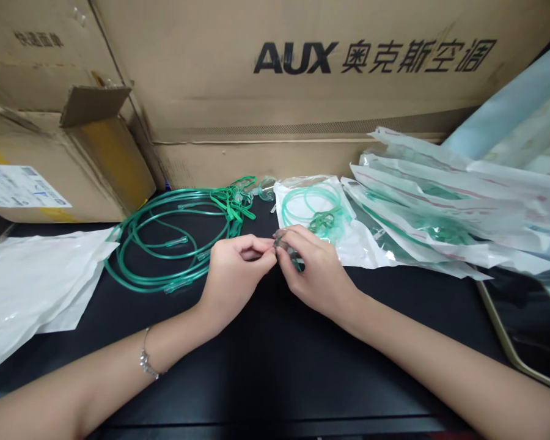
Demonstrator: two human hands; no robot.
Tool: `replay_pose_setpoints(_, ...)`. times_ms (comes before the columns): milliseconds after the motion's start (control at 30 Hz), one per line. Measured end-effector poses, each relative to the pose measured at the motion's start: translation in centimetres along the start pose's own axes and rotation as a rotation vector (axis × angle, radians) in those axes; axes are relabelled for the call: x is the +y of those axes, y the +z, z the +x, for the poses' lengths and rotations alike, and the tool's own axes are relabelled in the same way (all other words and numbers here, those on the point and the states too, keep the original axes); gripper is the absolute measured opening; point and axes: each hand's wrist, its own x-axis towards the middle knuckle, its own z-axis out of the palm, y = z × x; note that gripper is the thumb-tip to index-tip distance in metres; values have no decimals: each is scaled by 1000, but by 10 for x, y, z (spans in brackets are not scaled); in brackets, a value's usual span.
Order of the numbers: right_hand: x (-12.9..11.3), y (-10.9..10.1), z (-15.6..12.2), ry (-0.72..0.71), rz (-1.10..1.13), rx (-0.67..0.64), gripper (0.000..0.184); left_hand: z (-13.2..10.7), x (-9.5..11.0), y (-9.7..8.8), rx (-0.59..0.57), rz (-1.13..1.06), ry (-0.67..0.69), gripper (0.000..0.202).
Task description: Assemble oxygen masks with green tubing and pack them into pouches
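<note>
So, AUX carton (pixel 302 91): the biggest thing here, lying long across 12 o'clock like a back wall. I'd judge it stops anything sliding off the far edge.
Black tabletop (pixel 275 366): runs under everything. My forearms lie over the bare stretch at 6 o'clock.
Brown carton (pixel 50 153): at 10 o'clock, one flap hanging open. The white label on its side is too small to read.
Sealed pouches (pixel 440 208): fanned in an overlapping heap from 1 to 3 o'clock, with green tubing showing through the film. They are probably heaped there for an easy reach on my right side, and I cannot count them.
White bag (pixel 32 287): lying flat at 9 o'clock, cut off by the frame edge.
Green tubing coil (pixel 165 244): unwrapped and loose at 11 o'clock, just beside my left hand, its straps bunched at the far side.
Opened pouch (pixel 311 208): at 12 o'clock, just beyond my right hand. A second green coil is with it, and I cannot tell whether it lies inside or on top.
Left hand (pixel 233 269): fingers curled in, thumb and forefinger closed in a pinch on one side of the small clear piece.
Right hand (pixel 311 269): back upward, fingertips pinched on the other side. It seems held between both so it cannot turn.
Small clear piece (pixel 282 244): dead centre where the two pinches meet, just above the table. My fingers hide most of it, so I cannot say whether it is a connector or a tube end, or whether it joins the green bit under my right palm.
Bracelet (pixel 146 360): a thin chain on my left wrist.
</note>
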Motion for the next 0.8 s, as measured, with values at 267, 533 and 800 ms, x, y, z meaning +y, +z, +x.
replay_pose_setpoints(267, -4, 0, -2, 146, 14, 16, 18, -2, -5, 2, 9, 9, -4, 5)
replay_pose_setpoints(533, -1, 6, -1, 176, -29, 1, 39, 2, -6, 3, 39, -120, -181, 14)
replay_pose_setpoints(800, -2, 5, -1, 153, -103, 20, 33, 4, -11, 4, 65, -55, -12, 10)
